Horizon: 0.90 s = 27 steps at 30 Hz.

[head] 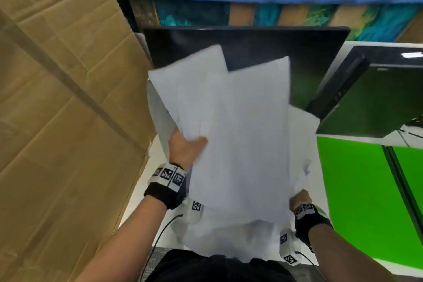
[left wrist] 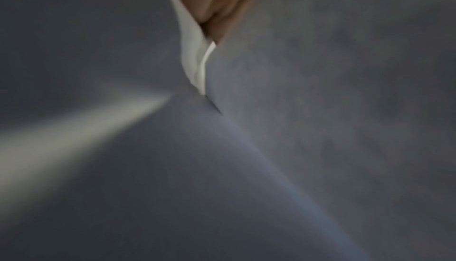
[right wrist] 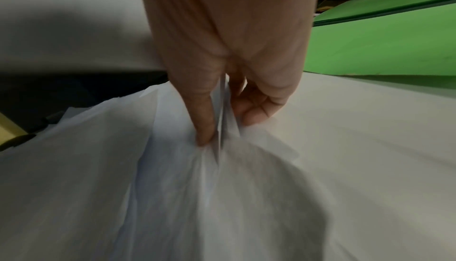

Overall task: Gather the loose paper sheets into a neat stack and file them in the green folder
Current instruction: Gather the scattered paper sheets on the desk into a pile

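Several white paper sheets (head: 240, 126) are lifted off the white table (head: 142, 181), fanned and uneven. My left hand (head: 185, 146) grips their left edge, thumb on top. My right hand (head: 299, 199) pinches the lower right corner; the right wrist view shows its thumb and fingers (right wrist: 204, 120) squeezing the paper sheets (right wrist: 172, 187). In the left wrist view grey paper (left wrist: 296, 109) fills the frame, with fingertips (left wrist: 222, 11) at the top. The green folder (head: 366, 190) lies open on the table to the right, also seen as the green folder (right wrist: 382, 46).
A large cardboard sheet (head: 64, 121) stands on the left. A black monitor (head: 251, 48) is behind the papers and a second black monitor (head: 370, 98) leans at the right above the folder. Cables (head: 160, 236) run from my wrists.
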Each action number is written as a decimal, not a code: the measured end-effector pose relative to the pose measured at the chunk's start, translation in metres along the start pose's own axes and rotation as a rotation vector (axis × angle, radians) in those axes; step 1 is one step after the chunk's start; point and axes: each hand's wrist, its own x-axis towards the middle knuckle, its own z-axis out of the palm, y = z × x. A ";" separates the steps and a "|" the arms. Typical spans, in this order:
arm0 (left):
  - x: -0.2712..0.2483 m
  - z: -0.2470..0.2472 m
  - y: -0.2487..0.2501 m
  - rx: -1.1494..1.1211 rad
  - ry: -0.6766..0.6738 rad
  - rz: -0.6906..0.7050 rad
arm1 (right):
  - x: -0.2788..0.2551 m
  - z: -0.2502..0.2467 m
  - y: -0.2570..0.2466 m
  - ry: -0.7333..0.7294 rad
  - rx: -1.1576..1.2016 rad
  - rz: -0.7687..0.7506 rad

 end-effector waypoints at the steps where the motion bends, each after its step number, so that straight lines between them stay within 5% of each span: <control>1: 0.003 0.005 -0.025 0.062 -0.029 -0.072 | 0.002 0.001 0.003 -0.030 0.056 -0.001; 8: 0.013 0.001 -0.139 0.447 -0.224 -0.486 | 0.014 -0.014 0.005 -0.192 0.398 0.093; 11: 0.014 0.007 -0.143 0.526 -0.229 -0.503 | 0.017 -0.012 0.002 -0.303 0.435 0.068; 14: 0.017 0.023 -0.143 0.534 -0.321 -0.452 | 0.011 -0.007 -0.007 -0.370 0.166 -0.078; 18: 0.028 0.034 -0.134 0.490 -0.459 -0.431 | 0.017 -0.001 -0.008 -0.255 -0.032 -0.164; 21: 0.048 0.017 -0.132 0.379 -0.269 -0.456 | 0.023 -0.010 -0.006 -0.138 -0.019 -0.174; 24: 0.068 -0.016 -0.142 0.526 0.027 -0.548 | 0.027 -0.018 -0.003 -0.059 -0.025 -0.166; 27: 0.078 -0.032 -0.153 0.679 0.089 -0.683 | 0.033 -0.017 0.000 0.016 -0.029 -0.164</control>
